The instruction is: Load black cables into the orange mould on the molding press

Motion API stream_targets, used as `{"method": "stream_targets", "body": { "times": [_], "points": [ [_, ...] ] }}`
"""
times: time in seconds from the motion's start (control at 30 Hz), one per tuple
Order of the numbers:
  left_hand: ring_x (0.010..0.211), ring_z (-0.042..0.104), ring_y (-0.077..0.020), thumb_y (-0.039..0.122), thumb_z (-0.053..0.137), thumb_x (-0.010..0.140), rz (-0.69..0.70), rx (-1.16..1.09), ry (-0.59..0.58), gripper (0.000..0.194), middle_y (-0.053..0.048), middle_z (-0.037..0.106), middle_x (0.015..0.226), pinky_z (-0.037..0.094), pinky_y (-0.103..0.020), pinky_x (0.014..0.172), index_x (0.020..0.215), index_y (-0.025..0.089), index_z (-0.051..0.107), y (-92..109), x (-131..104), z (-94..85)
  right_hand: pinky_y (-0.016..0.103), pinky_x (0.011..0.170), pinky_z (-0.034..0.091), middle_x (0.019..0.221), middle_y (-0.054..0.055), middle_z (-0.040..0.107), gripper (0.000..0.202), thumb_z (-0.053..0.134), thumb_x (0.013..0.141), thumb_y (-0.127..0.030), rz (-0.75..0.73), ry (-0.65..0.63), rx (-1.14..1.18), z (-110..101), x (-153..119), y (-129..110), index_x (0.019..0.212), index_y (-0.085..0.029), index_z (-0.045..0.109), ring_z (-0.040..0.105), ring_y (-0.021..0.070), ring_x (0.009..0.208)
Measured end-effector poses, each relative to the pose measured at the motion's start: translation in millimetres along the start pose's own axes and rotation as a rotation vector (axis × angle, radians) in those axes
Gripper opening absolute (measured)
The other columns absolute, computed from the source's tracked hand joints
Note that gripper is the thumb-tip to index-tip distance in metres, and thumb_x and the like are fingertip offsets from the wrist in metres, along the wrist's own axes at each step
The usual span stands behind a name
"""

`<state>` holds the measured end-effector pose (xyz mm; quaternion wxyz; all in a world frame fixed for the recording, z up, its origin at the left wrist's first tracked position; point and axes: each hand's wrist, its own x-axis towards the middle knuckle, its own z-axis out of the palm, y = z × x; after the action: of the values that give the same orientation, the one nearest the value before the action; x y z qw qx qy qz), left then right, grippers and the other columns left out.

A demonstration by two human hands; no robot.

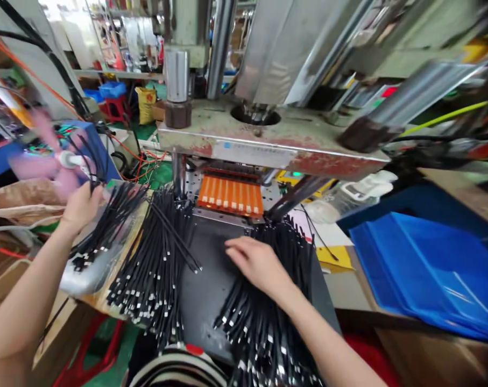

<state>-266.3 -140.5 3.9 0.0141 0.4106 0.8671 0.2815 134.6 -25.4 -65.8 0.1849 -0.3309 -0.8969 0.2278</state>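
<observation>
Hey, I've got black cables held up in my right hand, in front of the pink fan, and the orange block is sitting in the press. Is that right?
Not quite: the head view shows your left hand, not your right, holding up the black cables in front of the pink fan. The orange block is indeed in the press.

On my desk [205, 317], one heap of cables [147, 274] lies left, another heap [263, 328] right, my right fingers [242, 244] between them. Behind, a block [231, 194] sits inside the press [268, 141]. Beyond my left fingers [95, 194] stands a fan [69, 159]; far right, a jug [351, 196] lies behind a bin [425, 274].
</observation>
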Motion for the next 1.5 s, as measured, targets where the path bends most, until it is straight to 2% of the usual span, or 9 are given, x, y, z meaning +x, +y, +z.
{"method": "stream_targets", "body": {
  "times": [0.17,0.33,0.47,0.57,0.7,0.87,1.03,1.2,1.5],
  "points": [
    [0.092,0.062,-0.0367,0.054,0.034,0.094,0.007,0.727,-0.067,0.058,-0.022,0.060,0.100,0.046,-0.044,0.077,0.107,0.002,0.054,-29.8,-17.1,47.1,0.030,0.073,0.046,0.094,0.009,0.069,0.016,0.059,0.088,-0.028,-0.009,-0.287,-0.125,63.7,67.2,-64.3,0.093,-0.017,0.069,0.067,0.0231,0.087],
    [0.091,0.060,-0.0385,0.056,0.031,0.092,0.064,0.803,-0.054,0.063,-0.025,0.058,0.104,0.046,-0.047,0.073,0.111,0.001,0.055,-40.9,-33.6,69.9,0.024,0.064,0.040,0.076,0.001,0.070,0.009,0.065,0.084,-0.025,0.035,-0.371,-0.015,82.5,73.4,-70.7,0.077,-0.021,0.066,0.066,0.0180,0.076],
    [0.109,0.051,-0.0397,0.053,0.039,0.091,0.210,0.720,0.058,0.054,-0.024,0.055,0.118,0.037,-0.056,0.089,0.112,0.008,0.058,-26.8,-33.0,67.1,0.025,0.068,0.040,0.081,0.003,0.068,0.012,0.056,0.091,-0.022,-0.264,-0.220,-0.145,67.6,61.5,-72.2,0.083,-0.019,0.064,0.063,0.0167,0.076],
    [0.107,0.055,-0.0304,0.045,0.041,0.092,0.360,0.410,-0.021,0.039,-0.015,0.060,0.115,0.038,-0.048,0.095,0.107,0.016,0.062,-2.2,-28.2,73.8,0.028,0.075,0.040,0.083,0.006,0.066,0.021,0.046,0.097,-0.026,-0.422,-0.018,-0.256,46.1,71.2,-67.5,0.087,-0.019,0.063,0.060,0.0175,0.078],
    [0.106,0.059,-0.0186,0.036,0.044,0.093,0.662,-0.121,-0.190,0.029,-0.009,0.064,0.110,0.042,-0.031,0.098,0.098,0.017,0.065,46.2,-16.2,96.0,0.024,0.072,0.041,0.079,0.003,0.065,0.018,0.051,0.093,-0.027,-0.173,0.254,-0.086,17.2,119.8,-45.3,0.082,-0.018,0.063,0.059,0.0154,0.074],
    [0.109,0.061,-0.0177,0.028,0.044,0.093,0.831,-0.391,-0.274,0.027,-0.008,0.069,0.112,0.043,-0.031,0.102,0.101,0.018,0.068,105.9,1.5,120.9,0.023,0.064,0.041,0.066,0.001,0.066,0.019,0.059,0.084,-0.030,0.194,0.402,0.211,0.0,177.7,-7.9,0.070,-0.017,0.063,0.059,0.0149,0.063],
    [0.118,0.059,-0.0185,0.029,0.046,0.095,1.017,-0.312,-0.369,0.029,-0.008,0.067,0.121,0.039,-0.034,0.109,0.108,0.019,0.070,126.0,14.3,142.4,0.022,0.061,0.043,0.059,-0.001,0.066,0.021,0.059,0.081,-0.029,0.226,0.326,0.280,0.8,189.7,11.0,0.063,-0.018,0.061,0.062,0.0143,0.059],
    [0.113,0.062,-0.0173,0.024,0.041,0.097,1.231,-0.218,-0.188,0.031,-0.009,0.068,0.118,0.046,-0.034,0.103,0.111,0.015,0.067,117.8,9.6,157.5,0.021,0.064,0.046,0.064,-0.001,0.069,0.008,0.062,0.077,-0.020,0.229,0.277,0.327,0.3,181.4,12.2,0.069,-0.019,0.063,0.065,0.0143,0.062],
    [0.135,0.041,-0.0211,0.042,0.038,0.097,1.187,0.171,-0.276,0.053,-0.010,0.043,0.148,0.033,-0.041,0.107,0.143,0.017,0.038,127.1,-6.7,130.4,0.025,0.073,0.045,0.075,0.000,0.070,0.005,0.069,0.077,-0.022,0.227,0.306,0.094,1.0,185.8,16.5,0.073,-0.021,0.066,0.064,0.0164,0.074]
  ]
}}
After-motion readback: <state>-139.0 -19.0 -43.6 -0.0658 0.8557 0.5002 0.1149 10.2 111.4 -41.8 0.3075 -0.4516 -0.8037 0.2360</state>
